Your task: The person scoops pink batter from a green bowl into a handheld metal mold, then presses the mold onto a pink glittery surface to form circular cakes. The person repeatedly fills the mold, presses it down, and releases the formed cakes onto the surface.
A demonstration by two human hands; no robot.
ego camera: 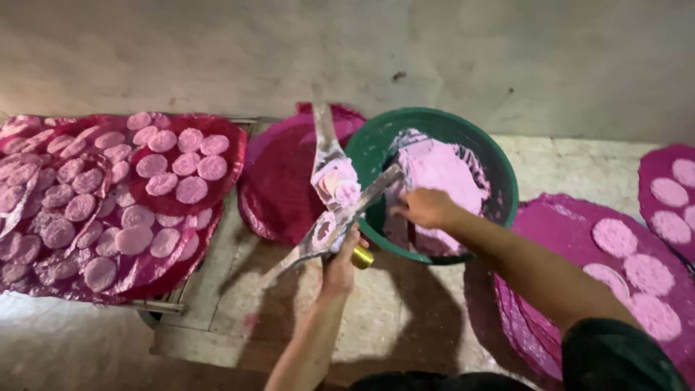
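Left hand (339, 255) at centre frame, fingers clamped round metal press (334, 194) (plates hinged open, pink dough stuck inside); right hand (427, 208) dips into green bowl (376, 148), fingers curled pinching dough (441, 170); finished discs (181, 163) on sheets, upper left.

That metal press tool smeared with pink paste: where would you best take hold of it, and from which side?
Probably at the lower crossing of its metal bars, where the left hand already holds the metal press tool. Come from below, on the person's side: the upper end carries wet pink paste, and the green basin, where the right hand reaches in, crowds the right.
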